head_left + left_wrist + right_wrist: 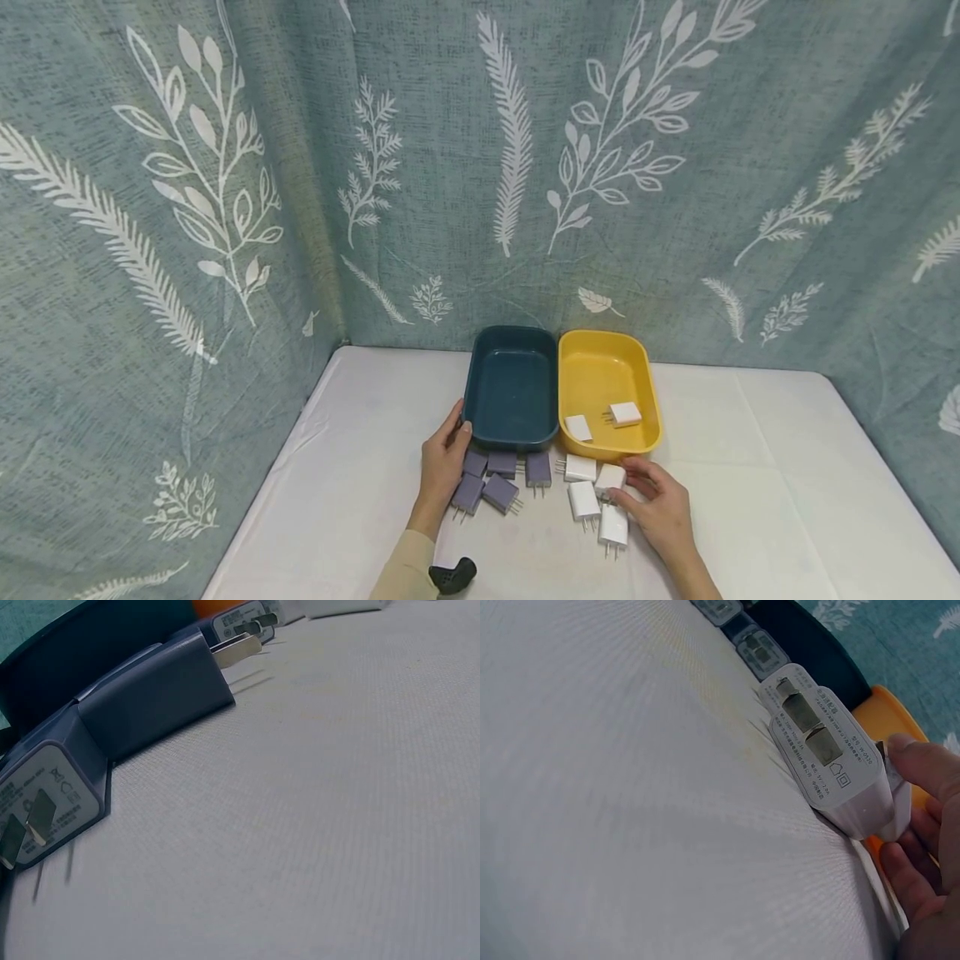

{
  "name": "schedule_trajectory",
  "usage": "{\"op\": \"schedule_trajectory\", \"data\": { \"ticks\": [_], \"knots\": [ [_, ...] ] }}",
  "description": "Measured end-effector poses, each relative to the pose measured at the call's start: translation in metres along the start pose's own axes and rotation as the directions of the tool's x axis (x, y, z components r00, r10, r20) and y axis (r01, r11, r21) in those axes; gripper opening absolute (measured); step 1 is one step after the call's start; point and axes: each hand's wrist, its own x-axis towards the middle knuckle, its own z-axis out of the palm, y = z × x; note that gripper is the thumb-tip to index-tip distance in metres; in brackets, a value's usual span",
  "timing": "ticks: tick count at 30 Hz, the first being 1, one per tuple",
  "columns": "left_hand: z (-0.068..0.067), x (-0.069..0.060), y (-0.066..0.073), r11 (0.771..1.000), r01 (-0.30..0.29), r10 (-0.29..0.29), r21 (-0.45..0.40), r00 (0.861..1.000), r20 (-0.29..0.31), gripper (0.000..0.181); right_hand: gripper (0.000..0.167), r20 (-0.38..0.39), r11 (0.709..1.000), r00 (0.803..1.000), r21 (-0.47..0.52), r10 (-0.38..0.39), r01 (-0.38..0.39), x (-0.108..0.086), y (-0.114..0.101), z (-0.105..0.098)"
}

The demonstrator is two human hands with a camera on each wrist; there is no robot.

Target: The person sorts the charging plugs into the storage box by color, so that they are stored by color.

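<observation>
Right of the pinching right hand (663, 504), white cloth (757, 492) is left open; ahead, room is limited by the yellow tray (592, 367)'s near edge. The boxy, pronged white charger (611, 478) is held between thumb and fingers (three more chargers (584, 502) are crowded close). The blue tray (513, 392)'s left edge is touched by the left hand (441, 460)'s outstretched fingers.

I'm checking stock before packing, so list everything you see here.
Curtain: one, blue-green with white leaves, behind and beside the table
Table: one, white, foreground
Blue tray: one, dark blue, table's back
Yellow tray: one, yellow, right of blue
Purple chargers: five, purple, before blue tray
White chargers: six, white, two inside yellow tray, four before it
Black object: one, black, by sleeve; unclear
Sleeve: one, beige, left forearm
Left hand: one, touching blue tray
Right hand: one, pinching white charger
</observation>
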Motion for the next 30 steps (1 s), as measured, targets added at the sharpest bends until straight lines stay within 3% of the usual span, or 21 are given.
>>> {"op": "schedule_trajectory", "data": {
  "ticks": [8,22,30],
  "knots": [
    [0.0005,0.0002,0.0015,1.0,0.0,0.0,-0.015,1.0,0.006,0.046,0.048,-0.021,0.999,1.0,0.049,-0.02,0.021,0.0025,0.0023,-0.0009],
    [0.0013,-0.0014,0.001,1.0,0.005,-0.005,-0.005,1.0,0.003,0.045,0.051,0.005,0.996,0.999,0.078,0.034,-0.034,0.0054,-0.0022,-0.002],
    [0.0021,0.0001,0.001,1.0,-0.012,0.012,-0.004,1.0,-0.008,0.045,0.05,0.005,0.995,1.0,0.099,0.023,-0.024,0.0052,-0.002,-0.0017]
  ]
}}
